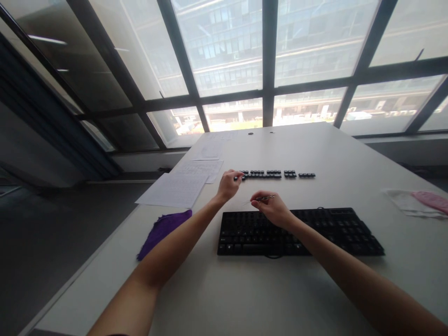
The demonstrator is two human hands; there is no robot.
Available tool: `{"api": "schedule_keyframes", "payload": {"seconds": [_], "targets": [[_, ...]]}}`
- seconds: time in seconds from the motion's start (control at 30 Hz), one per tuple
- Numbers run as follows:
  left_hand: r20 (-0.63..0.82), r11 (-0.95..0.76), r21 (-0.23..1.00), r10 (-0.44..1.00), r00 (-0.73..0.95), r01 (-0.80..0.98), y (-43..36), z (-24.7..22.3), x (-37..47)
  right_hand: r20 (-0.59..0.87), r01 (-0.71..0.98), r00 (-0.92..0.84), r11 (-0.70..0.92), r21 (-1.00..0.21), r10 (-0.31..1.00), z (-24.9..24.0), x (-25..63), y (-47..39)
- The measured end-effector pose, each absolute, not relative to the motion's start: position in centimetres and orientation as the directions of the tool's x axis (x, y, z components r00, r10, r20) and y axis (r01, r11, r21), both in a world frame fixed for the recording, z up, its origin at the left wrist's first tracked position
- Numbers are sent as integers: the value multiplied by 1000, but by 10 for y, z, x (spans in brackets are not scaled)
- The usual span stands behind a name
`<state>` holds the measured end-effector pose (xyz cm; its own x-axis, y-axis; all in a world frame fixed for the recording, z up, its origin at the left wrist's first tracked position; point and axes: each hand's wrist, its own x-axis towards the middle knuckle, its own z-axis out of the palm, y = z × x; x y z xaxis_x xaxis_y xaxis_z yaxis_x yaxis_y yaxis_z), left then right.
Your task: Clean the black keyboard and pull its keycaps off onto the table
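My left hand reaches to the left end of the loose black keycaps, which lie in short rows on the table. Its thumb and fingers are pinched on a small black keycap there, partly hidden by the fingertips. Over the upper part of a black keyboard, my right hand is closed around a thin metal tool. Fine wire-like prongs stick out of it to the left; its exact kind is too small to tell. My right hand and forearm cover some of the keys.
A purple cloth lies under my left forearm's outer side. Sheets of paper spread along the left table edge. At the right are a white and pink cloth. Small dark round items sit far back, before large windows.
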<state>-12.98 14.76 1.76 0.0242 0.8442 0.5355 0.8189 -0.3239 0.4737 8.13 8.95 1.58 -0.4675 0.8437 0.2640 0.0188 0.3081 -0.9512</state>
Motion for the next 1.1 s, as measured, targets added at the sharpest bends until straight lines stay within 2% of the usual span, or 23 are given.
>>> {"api": "schedule_keyframes", "payload": {"seconds": [0.2,0.4,0.73,1.1], "targets": [[418,-392,541,893,167,744,62,30,-103,275,256,-481,433,-864,833,27,92,93],[351,-357,559,920,177,749,24,9,-90,171,429,-562,461,-777,810,29,84,78],[349,-342,576,924,155,743,27,0,-93,182,430,-550,464,-774,815,28,81,73],[350,-364,619,921,170,696,26,1,-93,121,516,-606,504,-692,786,31,77,52]]}}
